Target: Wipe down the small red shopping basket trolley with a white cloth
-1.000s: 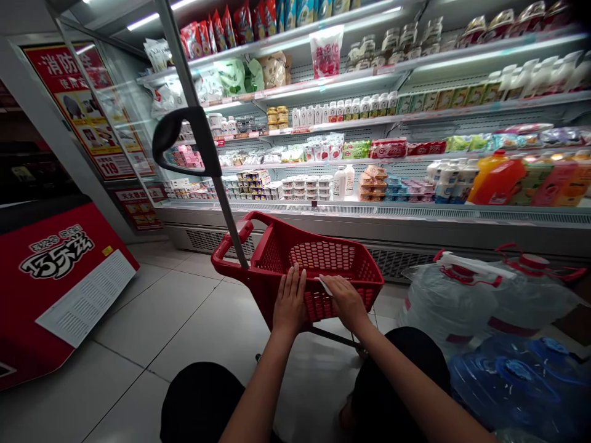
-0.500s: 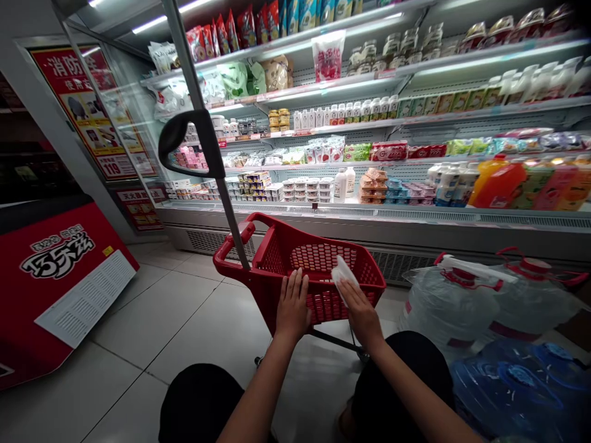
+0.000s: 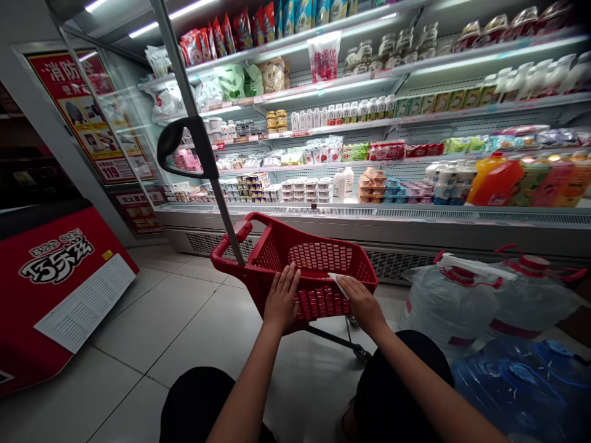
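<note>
A red plastic shopping cart (image 3: 258,280) stands in front of me, its perforated basket turned sideways. My left hand (image 3: 282,296) lies on the near side of the basket at the rim, fingers stretched out and holding nothing. Against the same rim, farther right, my right hand (image 3: 362,303) presses a white cloth or tissue (image 3: 340,284); most of it is hidden under the fingers. A tall grey pole with a black loop handle (image 3: 210,147) rises in front of the cart's left end.
Behind the cart runs a lit refrigerated display (image 3: 314,209) stocked with dairy and drinks. Large clear water jugs (image 3: 452,307) and blue ones (image 3: 517,381) stand at right. A red freezer (image 3: 60,277) is at left, on the tiled floor (image 3: 152,332).
The cart has shifted slightly left, and my left hand has moved left with it. My right hand has laid the white cloth lower, flatter against the rim.
</note>
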